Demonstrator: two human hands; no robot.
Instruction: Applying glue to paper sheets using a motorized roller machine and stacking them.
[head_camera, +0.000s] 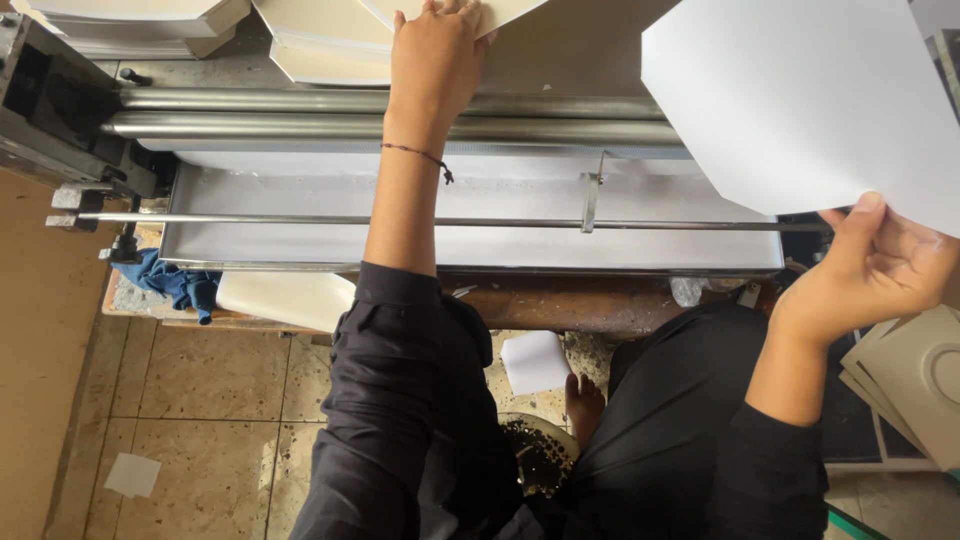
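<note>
Holding one white sheet (800, 95), right hand (880, 265); two steel rollers (300, 112).

Two hands (437, 55) (875, 270), two steel rollers (300, 112)

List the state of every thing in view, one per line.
Left hand: stretched forward, pressing a cream card sheet.
Right hand: pinching the large white paper sheet, lifted.
Steel rollers: bare.
Blue cloth: crumpled.
Grey card stack: fanned.
</note>
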